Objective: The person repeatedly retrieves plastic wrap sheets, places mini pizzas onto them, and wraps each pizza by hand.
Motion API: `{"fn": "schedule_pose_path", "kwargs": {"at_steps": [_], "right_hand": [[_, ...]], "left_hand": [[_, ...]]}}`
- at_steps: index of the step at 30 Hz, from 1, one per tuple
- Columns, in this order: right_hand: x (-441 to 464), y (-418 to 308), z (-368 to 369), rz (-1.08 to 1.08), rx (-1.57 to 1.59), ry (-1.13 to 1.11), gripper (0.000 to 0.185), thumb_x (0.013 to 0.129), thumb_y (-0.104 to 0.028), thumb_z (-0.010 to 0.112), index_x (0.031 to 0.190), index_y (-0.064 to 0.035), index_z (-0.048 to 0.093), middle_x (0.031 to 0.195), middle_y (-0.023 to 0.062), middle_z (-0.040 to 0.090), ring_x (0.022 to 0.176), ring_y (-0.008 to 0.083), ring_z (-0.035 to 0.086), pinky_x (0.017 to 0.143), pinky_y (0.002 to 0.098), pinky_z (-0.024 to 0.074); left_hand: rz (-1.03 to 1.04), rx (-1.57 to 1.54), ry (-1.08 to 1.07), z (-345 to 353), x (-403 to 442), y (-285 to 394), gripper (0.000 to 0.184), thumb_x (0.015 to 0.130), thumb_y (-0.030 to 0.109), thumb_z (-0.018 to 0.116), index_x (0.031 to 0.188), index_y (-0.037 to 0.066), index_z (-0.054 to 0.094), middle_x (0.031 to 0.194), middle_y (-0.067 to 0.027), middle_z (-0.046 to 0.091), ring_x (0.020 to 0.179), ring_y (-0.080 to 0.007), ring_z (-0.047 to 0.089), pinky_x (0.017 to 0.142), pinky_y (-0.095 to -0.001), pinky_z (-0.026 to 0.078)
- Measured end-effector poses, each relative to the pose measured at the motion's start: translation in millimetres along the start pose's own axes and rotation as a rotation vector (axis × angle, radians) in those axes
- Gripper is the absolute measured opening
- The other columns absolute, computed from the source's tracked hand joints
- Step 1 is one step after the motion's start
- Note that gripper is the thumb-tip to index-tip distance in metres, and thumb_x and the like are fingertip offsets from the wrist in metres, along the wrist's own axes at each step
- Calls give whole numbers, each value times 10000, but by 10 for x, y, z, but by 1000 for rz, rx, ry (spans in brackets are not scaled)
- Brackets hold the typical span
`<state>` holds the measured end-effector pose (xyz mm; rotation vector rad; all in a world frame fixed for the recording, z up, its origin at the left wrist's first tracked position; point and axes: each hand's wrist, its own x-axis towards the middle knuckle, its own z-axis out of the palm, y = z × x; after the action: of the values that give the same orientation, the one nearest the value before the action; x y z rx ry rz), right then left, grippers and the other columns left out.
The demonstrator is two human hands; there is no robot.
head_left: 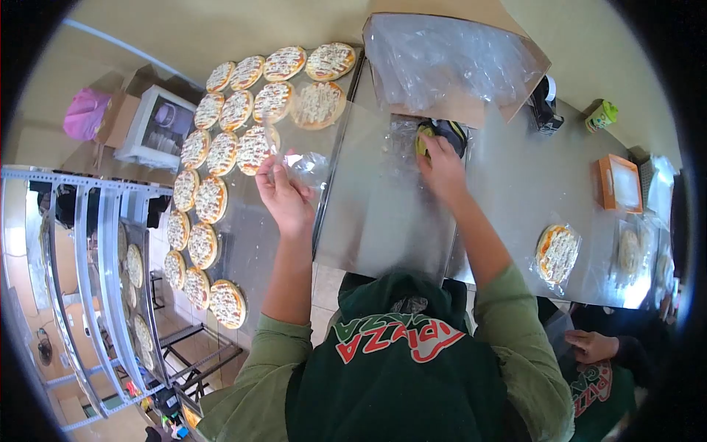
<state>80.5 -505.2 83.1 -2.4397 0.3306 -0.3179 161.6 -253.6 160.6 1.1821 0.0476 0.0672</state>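
Observation:
My left hand [286, 199] pinches the edge of a clear plastic bag [308, 168] beside the rows of pizzas. The film spreads up over a topped pizza [318, 104], which shows hazily through it. My right hand [443, 168] lies over a small yellow and black object [454, 132] whose kind I cannot make out, its fingers curled on the yellow part. Crumpled clear plastic [401, 140] lies just left of that object. More round pizzas [236, 110] with white cheese and red sauce stand in rows on the metal table [269, 250].
A cardboard box [460, 104] full of clear bags stands at the back. On the right are a wrapped pizza [557, 254], an orange box [610, 184] and a green cup [602, 116]. A co-worker's hand [591, 345] is at lower right. A metal rack [110, 280] stands left.

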Motion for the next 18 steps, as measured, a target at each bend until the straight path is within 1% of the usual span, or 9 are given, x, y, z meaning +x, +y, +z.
{"fn": "schedule_pose_path", "kwargs": {"at_steps": [2, 4, 8, 10, 11, 14, 16, 17, 18], "right_hand": [[-387, -663, -247, -317, -12, 348, 546, 733, -208, 619, 1255, -183, 458, 1281, 90, 418, 1162, 283, 420, 979, 487, 311], [-583, -1083, -310, -645, -138, 531, 499, 720, -172, 653, 1197, -187, 505, 1298, 72, 420, 1232, 265, 356, 1017, 440, 270], [-576, -1216, -299, -678, -188, 259, 482, 768, -135, 597, 1233, -199, 488, 1247, 94, 490, 1166, 239, 453, 1003, 408, 314], [-557, -1104, -155, -577, 71, -93, 476, 801, -130, 554, 1266, -187, 468, 1195, 75, 540, 1081, 219, 529, 986, 406, 344], [-567, -1089, -138, -380, 378, -183, 439, 831, -132, 530, 1265, -161, 468, 1161, 76, 561, 1050, 213, 548, 971, 381, 364], [-594, -1157, -156, 148, 1192, -395, 354, 905, -153, 469, 1251, -79, 471, 1090, 77, 601, 988, 193, 582, 925, 321, 411], [-695, -1310, -242, 373, 1623, -468, 338, 938, -184, 440, 1232, -22, 479, 1087, 77, 598, 990, 176, 574, 896, 298, 427], [-732, -1365, -237, 380, 1647, -439, 339, 940, -190, 442, 1223, -9, 484, 1082, 81, 599, 989, 171, 574, 886, 292, 431], [-759, -1414, -230, 386, 1671, -408, 341, 941, -195, 443, 1214, 4, 489, 1077, 84, 599, 989, 166, 574, 875, 286, 435]], "left_hand": [[-16, 39, -13, 0, -215, 8, 127, 943, 132, 374, 1063, 102, 347, 1078, -219, 569, 342, -82, 396, 296, -217, 335], [-7, 82, -89, -33, -375, -34, 134, 942, 130, 374, 1067, 95, 339, 1078, -235, 563, 333, -90, 412, 290, -223, 351], [-82, 111, -213, 21, -655, 81, 163, 925, 136, 429, 1062, 95, 351, 1097, -224, 567, 376, -111, 429, 323, -272, 393], [-179, -89, -129, 144, -731, 312, 211, 912, 153, 461, 1078, 103, 341, 1045, -193, 584, 426, -126, 460, 352, -283, 408], [-228, -190, -87, 168, -744, 388, 235, 906, 162, 477, 1086, 107, 336, 1019, -178, 592, 452, -134, 476, 367, -289, 415], [-71, -82, -55, -51, -623, 235, 299, 872, 172, 546, 1094, 77, 371, 911, -106, 584, 533, -136, 506, 426, -286, 430], [233, 441, -413, -121, -624, -5, 261, 856, 163, 572, 1043, 46, 432, 838, -68, 562, 582, -123, 518, 442, -265, 428], [387, 701, -588, -148, -630, -102, 245, 849, 159, 584, 1018, 30, 463, 801, -49, 552, 607, -117, 524, 451, -255, 427], [264, 694, -589, -105, -634, -32, 206, 845, 145, 588, 976, 24, 484, 794, -46, 556, 631, -112, 529, 469, -253, 432]]}}
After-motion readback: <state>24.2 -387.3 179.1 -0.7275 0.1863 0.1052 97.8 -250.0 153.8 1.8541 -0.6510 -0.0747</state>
